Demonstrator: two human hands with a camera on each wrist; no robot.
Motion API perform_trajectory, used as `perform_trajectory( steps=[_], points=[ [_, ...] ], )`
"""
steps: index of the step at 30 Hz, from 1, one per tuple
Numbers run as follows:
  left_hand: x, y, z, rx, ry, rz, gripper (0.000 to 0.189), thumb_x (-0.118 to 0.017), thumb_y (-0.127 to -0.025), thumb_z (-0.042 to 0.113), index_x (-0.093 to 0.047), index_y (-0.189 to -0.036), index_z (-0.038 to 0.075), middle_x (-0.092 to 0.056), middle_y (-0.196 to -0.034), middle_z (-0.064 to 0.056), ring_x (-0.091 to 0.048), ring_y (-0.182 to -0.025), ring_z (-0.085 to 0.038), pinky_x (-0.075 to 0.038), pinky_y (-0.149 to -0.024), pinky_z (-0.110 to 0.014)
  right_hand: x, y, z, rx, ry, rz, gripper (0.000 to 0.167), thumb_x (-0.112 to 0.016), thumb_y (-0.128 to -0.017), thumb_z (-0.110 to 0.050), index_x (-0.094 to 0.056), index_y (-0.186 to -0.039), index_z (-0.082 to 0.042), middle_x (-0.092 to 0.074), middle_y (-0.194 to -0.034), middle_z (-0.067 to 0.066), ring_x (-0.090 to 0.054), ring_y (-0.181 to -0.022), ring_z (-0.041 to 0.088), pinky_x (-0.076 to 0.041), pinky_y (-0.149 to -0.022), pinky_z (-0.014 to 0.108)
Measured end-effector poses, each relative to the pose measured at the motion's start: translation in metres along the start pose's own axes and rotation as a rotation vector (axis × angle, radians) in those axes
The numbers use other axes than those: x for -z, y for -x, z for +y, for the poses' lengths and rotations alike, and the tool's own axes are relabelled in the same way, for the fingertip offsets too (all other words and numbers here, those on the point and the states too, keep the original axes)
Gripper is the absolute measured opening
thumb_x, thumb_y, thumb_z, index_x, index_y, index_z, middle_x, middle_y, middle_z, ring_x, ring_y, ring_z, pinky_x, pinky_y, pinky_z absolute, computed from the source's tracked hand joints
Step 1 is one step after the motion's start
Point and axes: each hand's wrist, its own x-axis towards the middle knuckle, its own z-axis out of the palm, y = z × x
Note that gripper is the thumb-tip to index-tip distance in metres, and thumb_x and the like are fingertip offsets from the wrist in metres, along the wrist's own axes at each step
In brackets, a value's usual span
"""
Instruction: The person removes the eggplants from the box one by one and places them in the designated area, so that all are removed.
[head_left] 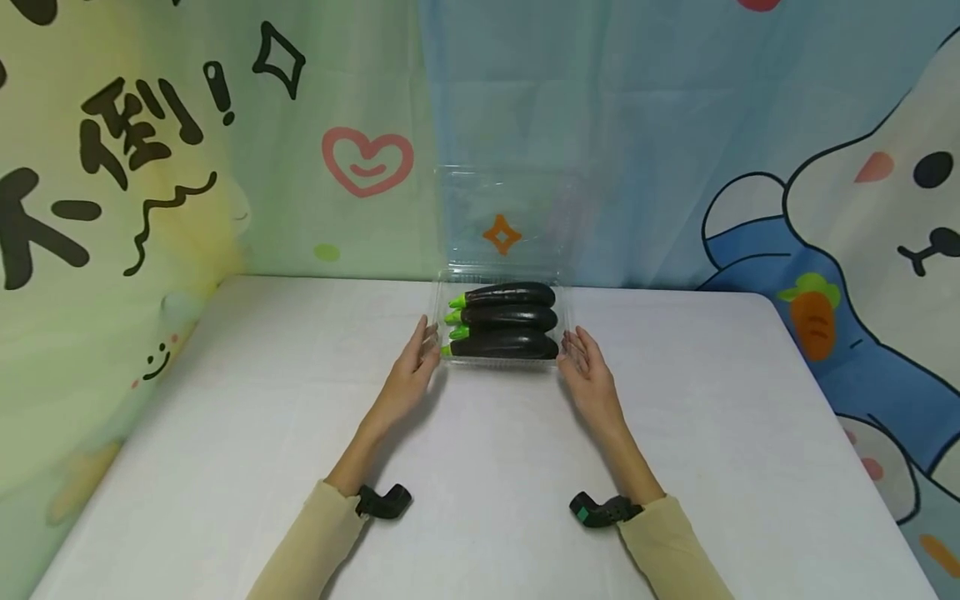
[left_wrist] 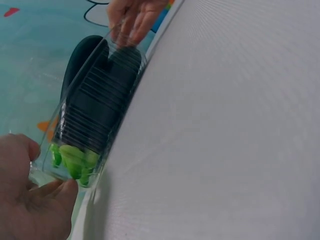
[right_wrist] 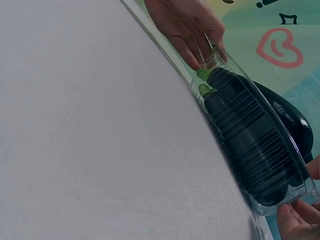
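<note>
Gripping both ends of the box [head_left: 498,362] near the far edge of the tabletop [head_left: 495,467] are the left hand [head_left: 412,367] and right hand [head_left: 590,377]; eggplants [head_left: 510,317] already lie inside, lid [head_left: 474,200] not yet closed.

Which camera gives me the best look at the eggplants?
The head view: it looks down on the eggplants in the open box. The left wrist view shows them mostly through the box's side, stems nearest; the right wrist view likewise, but stems farthest.

Plain beige fabric sleeves [head_left: 307,542], lower left and lower right, end before the bare left hand [head_left: 410,371] and right hand [head_left: 591,379]. Black bent wrist-worn devices [head_left: 388,502] meet the cuffs [head_left: 660,507], the right one bearing a green patch [head_left: 582,515].
</note>
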Motion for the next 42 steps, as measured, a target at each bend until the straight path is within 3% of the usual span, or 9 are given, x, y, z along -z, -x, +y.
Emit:
perform_trajectory(
  steps=[3, 10, 13, 22, 28, 35, 42],
  points=[
    [0.000, 0.000, -0.001, 0.012, -0.011, 0.000, 0.061, -0.036, -0.105, 0.016, -0.004, -0.156, 0.005, -0.025, -0.159, -0.019, -0.032, -0.145, -0.035, -0.034, -0.115, -0.046, -0.001, 0.000, 0.001, 0.008, 0.000, -0.004, 0.064, -0.047, -0.102, -0.021, -0.015, -0.155, -0.005, -0.030, -0.158, 0.013, -0.029, -0.147, 0.026, -0.022, -0.122, 0.038],
    [-0.003, -0.013, -0.032, 0.006, 0.022, 0.032, 0.062, -0.038, -0.105, 0.021, -0.006, -0.157, 0.008, -0.028, -0.159, -0.014, -0.032, -0.145, -0.033, -0.033, -0.115, -0.047, -0.001, -0.003, 0.002, 0.020, 0.001, -0.013, 0.064, -0.047, -0.101, -0.015, -0.013, -0.154, -0.002, -0.030, -0.157, 0.017, -0.030, -0.146, 0.031, -0.025, -0.120, 0.044],
    [-0.004, -0.015, -0.038, -0.018, 0.019, 0.049, 0.062, -0.039, -0.104, 0.023, -0.009, -0.157, 0.010, -0.031, -0.158, -0.012, -0.034, -0.144, -0.032, -0.035, -0.114, -0.047, 0.000, -0.006, 0.000, 0.028, -0.015, -0.015, 0.065, -0.047, -0.100, -0.011, -0.013, -0.154, 0.000, -0.030, -0.156, 0.020, -0.030, -0.146, 0.033, -0.026, -0.119, 0.045],
    [0.001, -0.021, -0.033, -0.008, -0.048, 0.088, 0.068, -0.045, -0.098, 0.020, -0.012, -0.157, 0.025, -0.043, -0.149, -0.010, -0.048, -0.135, -0.030, -0.041, -0.110, -0.047, 0.001, -0.007, -0.005, -0.008, 0.029, -0.012, 0.067, -0.046, -0.099, -0.012, -0.011, -0.155, 0.000, -0.030, -0.155, 0.020, -0.032, -0.145, 0.034, -0.028, -0.118, 0.047],
    [0.003, -0.028, -0.031, 0.000, -0.064, 0.093, 0.064, -0.049, -0.097, 0.017, -0.023, -0.155, 0.014, -0.046, -0.143, -0.011, -0.050, -0.132, -0.029, -0.041, -0.110, -0.044, 0.001, -0.008, -0.005, -0.007, 0.053, 0.008, 0.066, -0.047, -0.098, -0.013, -0.014, -0.154, 0.000, -0.032, -0.154, 0.020, -0.034, -0.144, 0.035, -0.027, -0.118, 0.050],
    [0.002, -0.037, -0.029, -0.001, -0.029, 0.123, 0.060, -0.052, -0.098, 0.027, -0.030, -0.150, 0.006, -0.050, -0.139, -0.015, -0.057, -0.123, -0.029, -0.046, -0.104, -0.045, 0.003, -0.009, -0.008, -0.011, 0.064, 0.005, 0.066, -0.048, -0.098, -0.011, -0.016, -0.154, 0.000, -0.034, -0.153, 0.020, -0.036, -0.142, 0.034, -0.029, -0.117, 0.050],
    [-0.002, -0.047, -0.026, 0.009, -0.129, 0.196, 0.058, -0.047, -0.100, 0.035, -0.032, -0.148, 0.007, -0.047, -0.145, -0.012, -0.063, -0.110, -0.027, -0.053, -0.090, -0.044, 0.004, -0.012, -0.012, -0.022, 0.053, -0.011, 0.067, -0.050, -0.096, -0.008, -0.016, -0.153, 0.003, -0.035, -0.151, 0.023, -0.038, -0.141, 0.036, -0.033, -0.115, 0.049]
  ],
)
